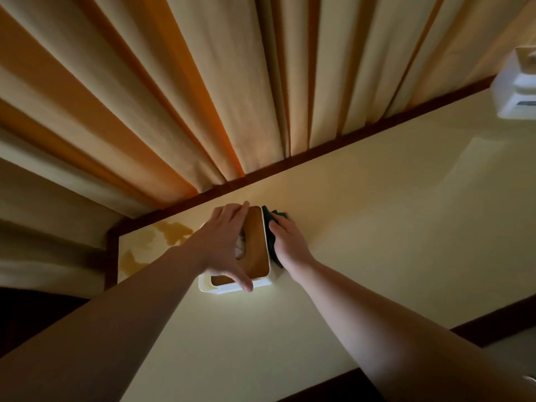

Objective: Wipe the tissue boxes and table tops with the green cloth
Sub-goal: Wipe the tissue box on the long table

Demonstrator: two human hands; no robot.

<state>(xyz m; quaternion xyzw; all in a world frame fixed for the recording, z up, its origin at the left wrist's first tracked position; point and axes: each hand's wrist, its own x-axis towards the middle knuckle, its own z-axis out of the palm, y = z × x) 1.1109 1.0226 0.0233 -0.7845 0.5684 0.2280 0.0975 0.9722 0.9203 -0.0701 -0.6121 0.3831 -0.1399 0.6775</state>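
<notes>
A white tissue box [261, 281] with a wooden lid stands on the cream table top [377, 227], near its far left part. My left hand [229, 242] lies spread over the lid, fingers straight, thumb reaching the box's near rim. My right hand [287, 242] presses the dark green cloth [271, 216] against the box's right side. Most of the cloth is hidden between that hand and the box.
A second white tissue box [516, 91] stands at the far right of the table. Cream and orange curtains [203, 97] hang behind the table's dark far edge. A brownish stain [174, 232] marks the table's left corner.
</notes>
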